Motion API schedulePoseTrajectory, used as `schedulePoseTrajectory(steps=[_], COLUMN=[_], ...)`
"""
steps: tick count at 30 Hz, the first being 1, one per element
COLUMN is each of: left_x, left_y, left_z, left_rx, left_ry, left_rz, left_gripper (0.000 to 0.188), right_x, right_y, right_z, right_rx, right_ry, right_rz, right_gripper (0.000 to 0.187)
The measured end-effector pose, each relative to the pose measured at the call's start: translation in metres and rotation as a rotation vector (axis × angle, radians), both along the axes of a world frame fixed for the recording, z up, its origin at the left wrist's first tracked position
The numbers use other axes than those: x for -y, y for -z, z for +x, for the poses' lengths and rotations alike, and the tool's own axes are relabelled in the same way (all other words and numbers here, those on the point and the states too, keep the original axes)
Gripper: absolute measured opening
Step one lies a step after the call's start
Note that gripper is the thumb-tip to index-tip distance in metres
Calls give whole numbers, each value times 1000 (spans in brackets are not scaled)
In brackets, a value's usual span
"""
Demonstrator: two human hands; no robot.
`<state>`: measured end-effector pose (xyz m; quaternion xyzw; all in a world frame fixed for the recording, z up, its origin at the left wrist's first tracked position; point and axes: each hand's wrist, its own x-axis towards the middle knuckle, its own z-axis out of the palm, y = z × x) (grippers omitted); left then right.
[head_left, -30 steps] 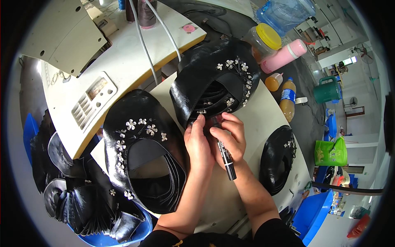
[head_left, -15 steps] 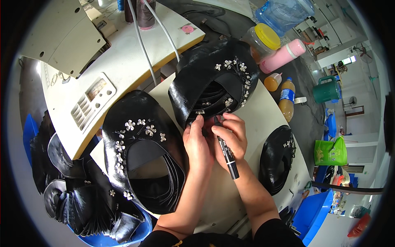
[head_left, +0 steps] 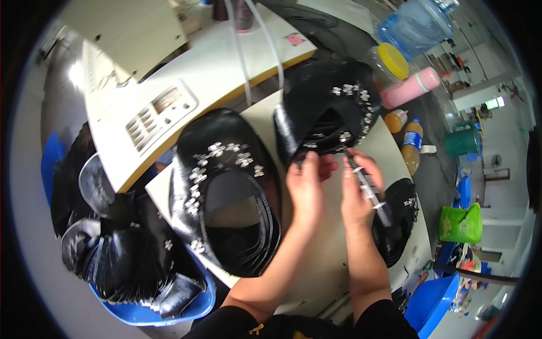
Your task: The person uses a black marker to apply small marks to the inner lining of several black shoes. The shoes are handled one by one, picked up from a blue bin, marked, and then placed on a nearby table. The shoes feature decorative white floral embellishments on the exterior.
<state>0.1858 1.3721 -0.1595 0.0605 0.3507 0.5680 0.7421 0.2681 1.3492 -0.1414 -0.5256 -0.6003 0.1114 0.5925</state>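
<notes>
A thick stack of black glossy shoe uppers (head_left: 307, 85) with silver flower trim lies at the far end of the white board. At its near edge my left hand (head_left: 306, 189) pinches the black material between thumb and fingers. My right hand (head_left: 358, 198) grips a black-and-white marker pen (head_left: 370, 188), its thin end up by the stack's lower flowers. Blur hides whether that end touches the upper. To the left of my left hand sits a second stack of flowered black uppers (head_left: 189, 152). A smaller pile of black uppers (head_left: 398, 226) is right of my right forearm.
At upper left a sewing machine (head_left: 130, 34) stands on a white table (head_left: 226, 68) with a parts tray (head_left: 161, 116). A blue basin (head_left: 203, 296) of black pieces is lower left. Bottles (head_left: 412, 144), a pink flask (head_left: 412, 87) and a yellow-lidded jar (head_left: 393, 61) line the right.
The view has shifted, so most things sit further right. My hands have moved apart, with the pen hand drawn right, away from the left hand. Both hands keep their holds.
</notes>
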Motion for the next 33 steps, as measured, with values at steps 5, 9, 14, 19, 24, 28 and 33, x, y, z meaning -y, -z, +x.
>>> schedulePoseTrajectory(steps=[5, 9, 14, 19, 24, 28, 33], left_x=[56, 114, 109, 93, 91, 90, 99], left_y=[-32, -52, -76, -47, -7, -8, -24], left_z=[-5, -59, -170, -217, -218, -212, -219], left_rx=[-317, -329, -781, -1255, -1090, -892, -950], left_ry=[-35, 59, -24, -337, -195, -280, -342], left_rz=[238, 433, 738, 687, 429, 389, 515], left_gripper=[30, 24, 15, 19, 10, 11, 13], right_x=[5, 5, 19, 13, 9, 11, 15], right_y=[-33, -44, -29, -31, -35, -35, -72], right_z=[-23, -42, -83, -102, -107, -103, -108], right_rx=[-614, -653, 87, 320, 198, 300, 178], right_ry=[-132, -367, -342, -268, -301, -218, -170], right_rz=[-19, -73, -198, -325, -479, -345, -283], right_gripper=[25, 26, 35, 39, 32, 33, 37])
